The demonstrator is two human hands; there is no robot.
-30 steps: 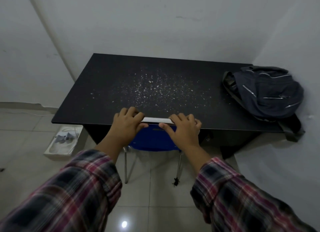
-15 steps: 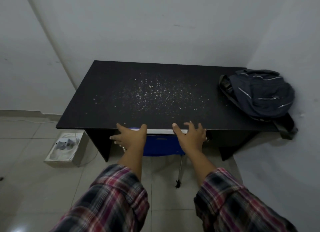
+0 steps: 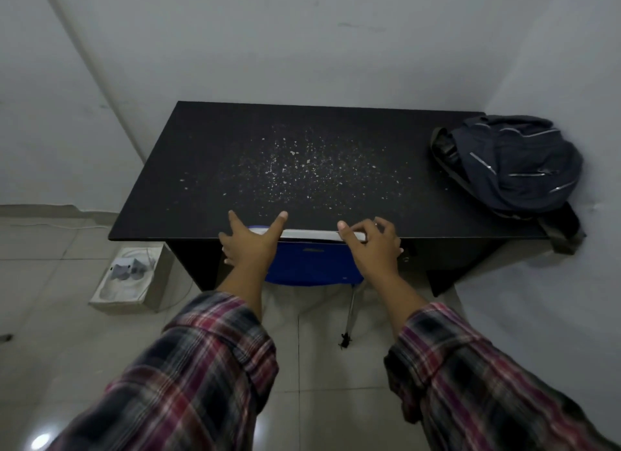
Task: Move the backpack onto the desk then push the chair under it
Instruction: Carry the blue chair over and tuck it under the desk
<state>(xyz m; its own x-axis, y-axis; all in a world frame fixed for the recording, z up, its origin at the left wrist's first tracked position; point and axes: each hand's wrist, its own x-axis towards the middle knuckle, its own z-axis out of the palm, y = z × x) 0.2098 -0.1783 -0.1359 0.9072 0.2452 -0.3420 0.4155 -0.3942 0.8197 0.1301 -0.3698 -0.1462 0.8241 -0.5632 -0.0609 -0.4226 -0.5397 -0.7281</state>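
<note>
At the worktop's [image 3: 208, 168] front edge both hands, left hand [image 3: 250, 245] and right hand [image 3: 373, 245], have let go of the chair [image 3: 311, 262], grips now spread apart, chair tucked under and backpack [image 3: 517, 165] sitting at the right end, so the task looks finished.

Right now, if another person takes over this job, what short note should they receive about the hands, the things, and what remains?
Left hand: open, fingers spread, at the chair back's left end, not gripping.
Right hand: open, fingers loosely curled at the right end of the chair's top rail.
Backpack: on the desk, right end near the wall, one strap hanging over the front edge.
Chair: tucked under the desk; only its blue back and one leg show.
Done: backpack placed, chair nearly or fully in.
Left: check the chair is fully in, then take both hands away.
</note>
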